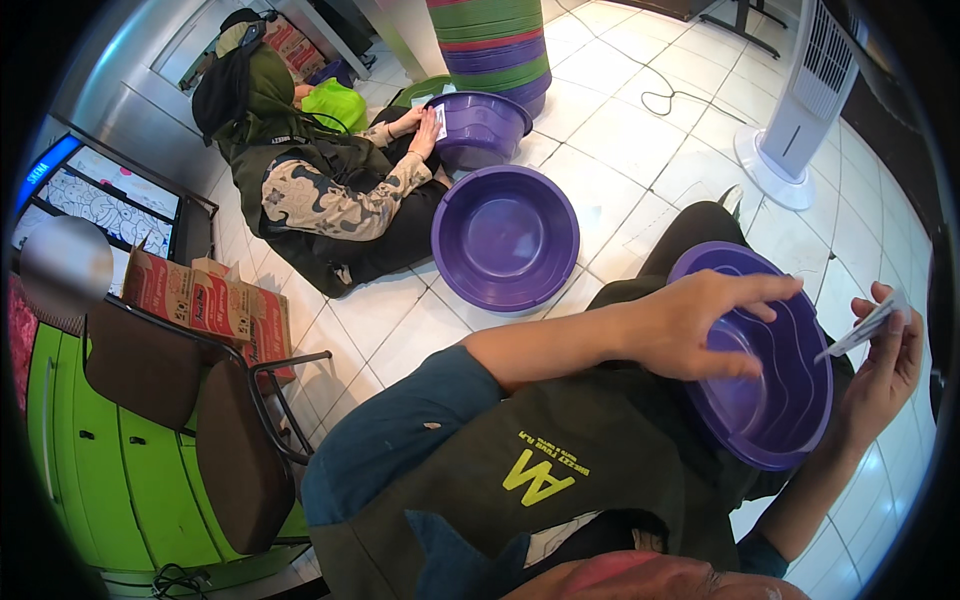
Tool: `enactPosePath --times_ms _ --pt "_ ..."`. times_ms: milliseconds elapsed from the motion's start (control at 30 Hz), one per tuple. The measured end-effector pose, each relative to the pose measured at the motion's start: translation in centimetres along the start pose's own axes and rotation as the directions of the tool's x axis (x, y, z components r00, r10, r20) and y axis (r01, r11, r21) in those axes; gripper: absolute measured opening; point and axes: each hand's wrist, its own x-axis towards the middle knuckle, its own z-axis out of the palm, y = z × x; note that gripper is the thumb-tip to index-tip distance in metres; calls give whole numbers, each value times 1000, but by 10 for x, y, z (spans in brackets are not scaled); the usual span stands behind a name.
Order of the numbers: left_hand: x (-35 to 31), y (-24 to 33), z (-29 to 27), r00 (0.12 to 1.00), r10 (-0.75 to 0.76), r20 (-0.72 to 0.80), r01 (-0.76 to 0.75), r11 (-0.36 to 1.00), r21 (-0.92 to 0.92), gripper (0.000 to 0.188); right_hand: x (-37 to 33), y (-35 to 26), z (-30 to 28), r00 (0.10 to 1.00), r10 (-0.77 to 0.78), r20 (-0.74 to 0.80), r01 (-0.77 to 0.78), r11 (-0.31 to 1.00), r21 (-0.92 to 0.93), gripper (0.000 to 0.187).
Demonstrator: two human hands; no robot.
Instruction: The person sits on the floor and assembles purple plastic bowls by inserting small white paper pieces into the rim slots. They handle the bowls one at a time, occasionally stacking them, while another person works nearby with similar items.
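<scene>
1. In the head view, a purple tub (785,400) is rested on the person's legs (705,235).
2. Over the tub's left side, the left hand (695,325) is held with fingers spread.
3. A thin white piece (862,332) is pinched by the fingers of the right hand (880,378), just right of the tub.
4. Left of the tub, a purple basin (503,240) is set on the floor (400,335).

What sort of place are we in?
Probably a shop or indoor workroom: a tall stack of plastic basins, cardboard boxes beside a brown chair, and a white air cooler on the tiled floor.
</scene>
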Motion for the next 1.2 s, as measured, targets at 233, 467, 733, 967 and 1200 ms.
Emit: enactPosePath --times_ms 233,467,733,967,1200 --pt "-17 -17 -14 886 94 454 -315 842 439 57 -3 31 -28 995 80 -62 -77 995 58 24" --pt "31 -52 -19 945 328 -21 -283 846 452 35 2 10 -64 993 -42 -107 56 989 139 33" --pt "96 -53 -18 978 204 -44 -173 913 369 30 -37 -40 -4 988 80 -129 -64 990 125 70" --pt "107 -57 0 959 282 30 -266 862 431 40 -59 -27 38 949 205 -240 -194 979 67 82" --pt "108 -53 11 964 259 62 -260 867 426 57 -54 -10 41 963 100 -251 -136 982 -129 82"
